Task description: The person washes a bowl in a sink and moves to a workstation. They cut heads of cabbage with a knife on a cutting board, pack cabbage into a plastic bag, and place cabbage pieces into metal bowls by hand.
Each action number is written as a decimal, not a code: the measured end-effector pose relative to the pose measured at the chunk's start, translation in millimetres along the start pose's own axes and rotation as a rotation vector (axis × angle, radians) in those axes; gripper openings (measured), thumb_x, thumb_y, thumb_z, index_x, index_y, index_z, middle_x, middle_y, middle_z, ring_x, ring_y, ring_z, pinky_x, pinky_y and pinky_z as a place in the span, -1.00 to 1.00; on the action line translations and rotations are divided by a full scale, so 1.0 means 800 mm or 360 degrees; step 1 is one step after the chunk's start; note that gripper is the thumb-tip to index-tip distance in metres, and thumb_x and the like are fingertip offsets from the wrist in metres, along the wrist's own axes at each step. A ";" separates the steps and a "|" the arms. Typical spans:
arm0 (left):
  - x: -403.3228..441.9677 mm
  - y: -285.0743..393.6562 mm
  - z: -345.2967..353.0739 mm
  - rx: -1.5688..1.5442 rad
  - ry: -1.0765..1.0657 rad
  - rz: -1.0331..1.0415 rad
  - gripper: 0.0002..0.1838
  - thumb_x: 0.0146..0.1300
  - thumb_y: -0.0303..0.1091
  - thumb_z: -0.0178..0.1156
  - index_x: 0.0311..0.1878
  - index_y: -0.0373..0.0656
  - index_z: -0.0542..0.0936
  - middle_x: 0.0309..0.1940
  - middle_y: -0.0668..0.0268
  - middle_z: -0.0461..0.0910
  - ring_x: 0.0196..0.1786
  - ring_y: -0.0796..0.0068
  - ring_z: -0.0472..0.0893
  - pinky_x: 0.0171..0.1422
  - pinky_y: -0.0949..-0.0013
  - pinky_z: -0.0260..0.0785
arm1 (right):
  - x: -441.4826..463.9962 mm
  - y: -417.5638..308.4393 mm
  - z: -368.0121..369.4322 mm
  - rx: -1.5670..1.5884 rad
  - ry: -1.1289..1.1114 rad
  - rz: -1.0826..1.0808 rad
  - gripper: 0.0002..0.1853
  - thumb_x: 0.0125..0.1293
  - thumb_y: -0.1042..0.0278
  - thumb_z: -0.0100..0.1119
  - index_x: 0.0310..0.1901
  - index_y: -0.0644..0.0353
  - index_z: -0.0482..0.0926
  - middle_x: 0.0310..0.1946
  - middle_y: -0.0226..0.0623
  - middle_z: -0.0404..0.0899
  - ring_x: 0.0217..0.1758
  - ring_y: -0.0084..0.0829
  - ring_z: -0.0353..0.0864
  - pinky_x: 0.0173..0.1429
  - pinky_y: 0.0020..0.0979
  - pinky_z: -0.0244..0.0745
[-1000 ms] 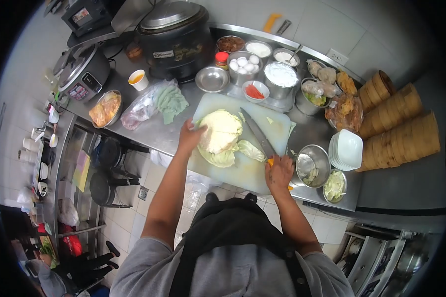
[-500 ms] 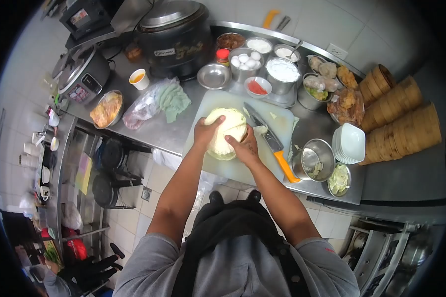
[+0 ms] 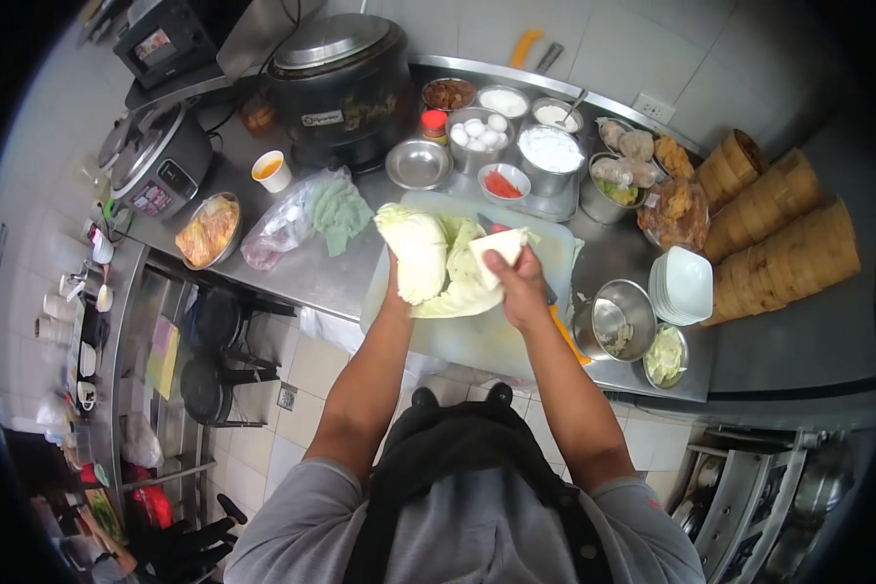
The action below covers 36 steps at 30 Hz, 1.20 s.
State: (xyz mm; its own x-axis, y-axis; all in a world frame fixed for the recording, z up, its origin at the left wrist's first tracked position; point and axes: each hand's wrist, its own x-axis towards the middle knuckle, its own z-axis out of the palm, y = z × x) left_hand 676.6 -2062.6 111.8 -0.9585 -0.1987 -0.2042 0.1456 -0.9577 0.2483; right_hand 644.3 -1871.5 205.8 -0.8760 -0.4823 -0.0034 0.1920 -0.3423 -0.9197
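A pale green cabbage (image 3: 412, 255) is held above the white cutting board (image 3: 457, 346). My left hand (image 3: 396, 290) is wrapped round its left side, with most of the fingers hidden behind it. Between the thumb and fingers of my right hand (image 3: 523, 288) is the thick pale end of a cabbage leaf (image 3: 497, 255), spread out to the right. This leaf still seems joined to the cabbage low down, though the join is hard to make out. Behind my right hand lies a knife with an orange handle (image 3: 566, 337), its blade mostly covered.
Right of the board stand a steel bowl (image 3: 621, 319), a bowl of cabbage pieces (image 3: 665, 355) and stacked white dishes (image 3: 683, 284). Bamboo steamers (image 3: 788, 258) line the right end. At the back are eggs (image 3: 479, 132) and a bowl of white powder (image 3: 551, 149). A green cloth (image 3: 339, 216) lies left.
The cabbage has opened out, and a leaf has been pulled away from it to the right. My right hand has moved right with that leaf, while my left hand keeps hold of the cabbage.
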 end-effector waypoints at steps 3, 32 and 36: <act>0.009 0.018 -0.041 0.0016 -0.0367 -0.0247 -0.45 0.42 0.22 -0.07 0.13 -0.04 0.52 -0.10 0.29 0.65 -0.16 0.27 0.68 -0.08 0.15 0.62 | -0.003 -0.015 -0.040 0.0272 0.0107 0.0016 -0.33 0.23 0.33 0.42 0.31 0.27 0.32 0.06 -0.25 0.54 0.07 -0.46 0.57 0.21 -0.40 0.48; -0.042 0.045 -0.046 0.0273 -0.0678 -0.0798 -0.47 0.40 -0.01 0.02 0.23 -0.24 0.38 0.12 0.14 0.46 0.06 0.15 0.48 0.02 0.10 0.43 | -0.476 0.160 -0.387 0.2004 0.0853 -0.1385 -0.37 0.18 -0.16 0.07 0.14 0.15 0.52 0.12 -0.06 0.53 0.11 -0.05 0.55 0.18 -0.01 0.50; -0.040 0.042 -0.017 0.0322 -0.0625 -0.0693 -0.49 0.36 -0.07 0.06 0.24 -0.22 0.39 0.13 0.19 0.46 0.07 0.21 0.46 0.04 0.15 0.39 | -0.441 0.234 -0.431 0.2080 0.1182 -0.1333 -0.48 0.17 -0.11 0.07 -0.03 0.15 0.59 -0.07 -0.11 0.63 -0.04 -0.07 0.62 0.02 -0.10 0.57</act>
State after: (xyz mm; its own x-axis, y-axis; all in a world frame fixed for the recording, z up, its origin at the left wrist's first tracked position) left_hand 715.6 -2091.5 114.0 -0.9436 0.3299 0.0272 -0.2916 -0.8675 0.4030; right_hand 836.8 -1487.8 -100.3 -0.8467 0.4748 -0.2402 -0.5139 -0.8468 0.1376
